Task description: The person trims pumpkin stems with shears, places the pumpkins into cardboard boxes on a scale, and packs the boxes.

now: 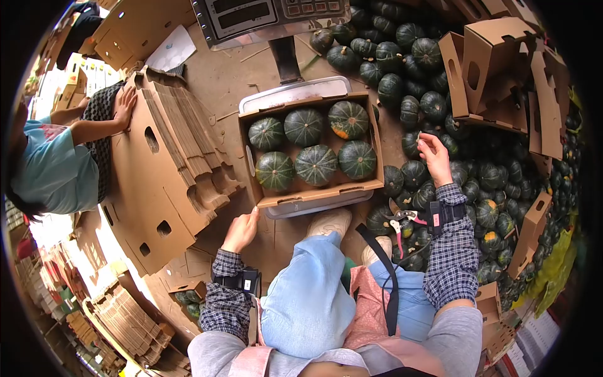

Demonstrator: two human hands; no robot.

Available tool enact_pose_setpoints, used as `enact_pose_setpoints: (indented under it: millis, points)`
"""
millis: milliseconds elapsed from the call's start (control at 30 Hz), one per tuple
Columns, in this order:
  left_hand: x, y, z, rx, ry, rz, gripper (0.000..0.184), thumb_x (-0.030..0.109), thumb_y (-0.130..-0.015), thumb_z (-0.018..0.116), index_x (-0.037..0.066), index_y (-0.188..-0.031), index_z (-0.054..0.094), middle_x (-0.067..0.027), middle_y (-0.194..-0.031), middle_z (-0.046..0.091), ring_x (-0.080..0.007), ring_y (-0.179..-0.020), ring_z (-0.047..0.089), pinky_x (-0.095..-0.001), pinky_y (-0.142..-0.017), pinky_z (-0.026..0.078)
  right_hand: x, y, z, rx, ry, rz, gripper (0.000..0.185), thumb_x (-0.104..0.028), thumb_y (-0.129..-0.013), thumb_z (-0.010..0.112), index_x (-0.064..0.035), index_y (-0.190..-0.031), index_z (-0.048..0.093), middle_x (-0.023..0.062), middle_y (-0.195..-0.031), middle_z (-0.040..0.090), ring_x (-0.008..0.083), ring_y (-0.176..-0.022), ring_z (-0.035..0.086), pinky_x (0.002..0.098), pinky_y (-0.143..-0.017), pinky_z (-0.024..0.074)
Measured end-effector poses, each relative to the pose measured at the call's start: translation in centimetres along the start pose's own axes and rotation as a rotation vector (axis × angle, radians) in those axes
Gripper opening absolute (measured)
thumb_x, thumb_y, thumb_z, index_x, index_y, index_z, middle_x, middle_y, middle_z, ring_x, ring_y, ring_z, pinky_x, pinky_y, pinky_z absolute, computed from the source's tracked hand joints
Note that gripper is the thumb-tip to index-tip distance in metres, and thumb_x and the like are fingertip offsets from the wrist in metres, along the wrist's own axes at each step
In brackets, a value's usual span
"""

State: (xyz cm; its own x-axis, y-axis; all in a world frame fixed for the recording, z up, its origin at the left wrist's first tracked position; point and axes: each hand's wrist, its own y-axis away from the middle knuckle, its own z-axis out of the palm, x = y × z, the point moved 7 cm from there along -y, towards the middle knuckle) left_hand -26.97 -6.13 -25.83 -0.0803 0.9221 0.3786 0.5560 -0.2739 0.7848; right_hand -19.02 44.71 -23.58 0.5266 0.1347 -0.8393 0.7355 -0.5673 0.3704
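Note:
An open cardboard box (320, 198) holds several dark green squash (316, 165) in two rows, one with an orange patch. It rests on the metal platform (317, 209) of a floor scale. At the box's near left corner is my left hand (242, 231), fingers folded together, fingertip at or just beside the cardboard; whether it grips anything is hidden. My right hand (435, 157) is raised right of the box above the squash pile, thumb and finger pinched on something tiny and pale. Red-handled pruning shears (402, 220) hang below my right forearm.
The scale's display (239, 14) stands on a post behind the box. Loose squash (493, 179) cover the floor on the right, among cardboard boxes (496, 69). On the left, a person (59, 157) rests a hand on stacked flattened cartons (157, 163).

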Motion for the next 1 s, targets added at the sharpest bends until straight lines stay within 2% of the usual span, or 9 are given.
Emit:
enact_pose_setpoints:
  millis: [33, 167, 300, 567, 733, 833, 900, 933, 1000]
  points:
    - [0.5, 1.4, 0.1, -0.059, -0.159, 0.054, 0.058, 0.045, -0.096, 0.034, -0.004, -0.079, 0.061, -0.0255, -0.068, 0.058, -0.0405, -0.073, 0.06, -0.0436, -0.07, 0.047, 0.6, 1.0, -0.8, 0.045, -0.017, 0.009, 0.029, -0.024, -0.088, 0.061, -0.0052, -0.11, 0.059, 0.0006, -0.096, 0.061, 0.0077, -0.084, 0.057, 0.0231, -0.072, 0.0464]
    - [9.2, 6.3, -3.1, -0.062, 0.01, 0.495, 0.035, 0.032, -0.089, 0.055, 0.003, -0.108, 0.061, -0.0186, -0.088, 0.064, -0.0325, -0.08, 0.061, -0.038, -0.075, 0.047, 2.8, 6.6, -0.4, 0.153, -0.301, 0.159, 0.029, -0.019, -0.088, 0.061, -0.0056, -0.113, 0.055, 0.0019, -0.096, 0.06, 0.0095, -0.083, 0.059, 0.0227, -0.069, 0.0475]
    - [18.7, 3.1, -3.6, 0.444, -0.221, 0.821, 0.051, 0.029, -0.08, 0.067, 0.012, -0.125, 0.05, -0.0193, -0.107, 0.052, -0.0348, -0.097, 0.053, -0.0408, -0.082, 0.045, 3.6, 12.4, 4.6, 0.227, -0.712, 0.227, 0.024, -0.014, -0.089, 0.058, -0.0055, -0.11, 0.051, 0.0066, -0.094, 0.06, 0.014, -0.08, 0.061, 0.0262, -0.068, 0.0508]
    - [22.3, -2.9, 0.7, 0.625, -0.539, 0.618, 0.076, 0.025, -0.056, 0.079, 0.026, -0.125, 0.047, -0.0214, -0.1, 0.04, -0.0387, -0.088, 0.046, -0.0441, -0.074, 0.046, 2.1, 17.7, 12.2, -0.108, -0.714, 0.239, 0.035, -0.016, -0.085, 0.064, -0.0077, -0.113, 0.046, 0.0044, -0.09, 0.056, 0.0115, -0.076, 0.06, 0.0254, -0.067, 0.0502]
    - [25.8, 2.9, -0.6, 0.613, -0.264, 0.961, 0.07, 0.018, -0.058, 0.076, 0.014, -0.122, 0.05, -0.0218, -0.11, 0.045, -0.0365, -0.102, 0.041, -0.045, -0.089, 0.038, -4.2, 16.4, 12.0, -0.209, -1.09, 0.229, 0.068, -0.016, -0.077, 0.072, -0.0099, -0.131, 0.032, 0.0104, -0.114, 0.047, 0.0166, -0.107, 0.049, 0.0307, -0.08, 0.0501]
    - [28.8, 6.9, 1.2, 0.363, 0.049, 1.232, 0.081, 0.013, -0.053, 0.086, 0.012, -0.124, 0.048, -0.0207, -0.134, 0.03, -0.0361, -0.114, 0.044, -0.0436, -0.093, 0.043, -6.8, 16.0, 10.4, -0.125, -1.119, -0.047, 0.074, -0.015, -0.071, 0.077, -0.0089, -0.131, 0.034, 0.0083, -0.113, 0.049, 0.0171, -0.105, 0.05, 0.0337, -0.086, 0.0479]
    - [30.3, 8.8, 2.9, 0.164, 0.133, 1.473, 0.082, 0.009, -0.054, 0.086, 0.011, -0.126, 0.048, -0.0198, -0.14, 0.022, -0.035, -0.117, 0.046, -0.0431, -0.093, 0.046, -5.0, 16.7, 6.5, 0.14, -0.898, -0.066, 0.067, -0.01, -0.066, 0.078, -0.0036, -0.123, 0.043, 0.006, -0.107, 0.055, 0.0151, -0.095, 0.055, 0.03, -0.081, 0.0485]
    - [30.7, 8.9, 3.7, 0.062, 0.074, 1.449, 0.076, 0.006, -0.058, 0.082, 0.011, -0.126, 0.048, -0.0204, -0.139, 0.025, -0.0346, -0.118, 0.046, -0.0419, -0.093, 0.046, -5.2, 17.6, 4.2, 0.172, -1.021, 0.046, 0.055, -0.009, -0.069, 0.075, -0.0023, -0.116, 0.048, 0.0064, -0.105, 0.057, 0.0146, -0.089, 0.057, 0.0281, -0.079, 0.0481]
    - [30.8, 8.4, 4.0, 0.032, -0.113, 1.435, 0.063, 0.001, -0.067, 0.072, 0.01, -0.125, 0.049, -0.0187, -0.13, 0.037, -0.0324, -0.112, 0.05, -0.0382, -0.089, 0.048, -4.1, 17.2, -3.0, 0.46, -0.688, -0.189, 0.033, -0.01, -0.075, 0.068, -0.0032, -0.104, 0.056, 0.0053, -0.096, 0.061, 0.015, -0.083, 0.059, 0.0284, -0.076, 0.0485]
